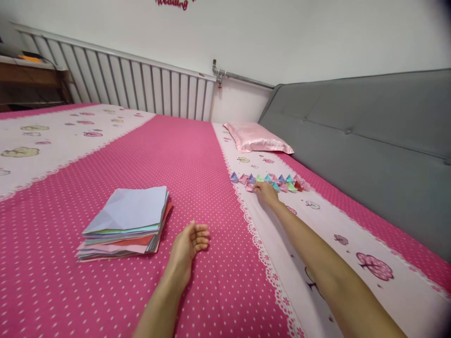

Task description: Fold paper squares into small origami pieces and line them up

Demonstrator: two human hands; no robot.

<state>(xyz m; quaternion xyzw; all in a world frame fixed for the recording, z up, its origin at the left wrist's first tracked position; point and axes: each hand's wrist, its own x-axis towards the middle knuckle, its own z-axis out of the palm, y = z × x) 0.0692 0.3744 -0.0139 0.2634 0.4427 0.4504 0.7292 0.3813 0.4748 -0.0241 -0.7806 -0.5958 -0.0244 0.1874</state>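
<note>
My right hand (267,193) reaches far out over the bed and pinches a small pink folded paper piece (250,187) at the near edge of a row of several small coloured folded paper pieces (271,181). My left hand (189,245) rests on the pink dotted sheet, fingers loosely curled, holding nothing. Just left of it lies a stack of coloured square paper (127,222), its top sheet pale blue and creased.
The bed (197,155) has a pink dotted sheet with white patterned bands. A pink satin pillow (256,137) lies beyond the paper row. A grey padded headboard (369,136) runs along the right. A white radiator (130,82) and wall stand behind.
</note>
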